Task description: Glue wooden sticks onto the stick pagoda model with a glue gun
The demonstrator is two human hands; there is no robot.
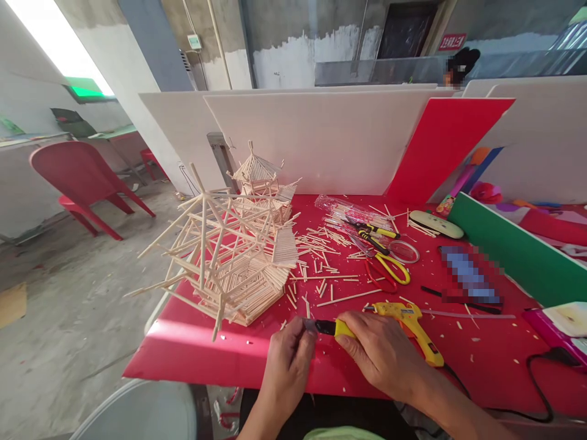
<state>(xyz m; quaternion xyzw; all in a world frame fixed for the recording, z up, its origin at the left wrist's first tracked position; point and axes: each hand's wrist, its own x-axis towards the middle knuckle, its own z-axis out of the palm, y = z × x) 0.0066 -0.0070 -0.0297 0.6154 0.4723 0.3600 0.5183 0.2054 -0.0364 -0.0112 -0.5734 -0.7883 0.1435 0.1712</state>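
My right hand [373,348] is wrapped round a yellow and black utility knife [326,327], its blade end pointing left to my other hand. My left hand [290,354] is closed at the front edge of the table, thumb against fingers; a thin wooden stick [307,305] shows just beyond its fingertips and appears pinched there, partly hidden. To the left stands a pagoda model [250,263] built of wooden sticks, with a peaked roof at the back and an open stick frame in front. A yellow glue gun [410,324] lies beside my right hand.
Loose sticks [316,250], yellow-handled pliers [373,235], scissors [389,272] and a phone [472,275] lie on the red table [202,360]. White boards [321,140] stand behind. A green board [518,250] borders the right; a black cord [534,382] crosses there.
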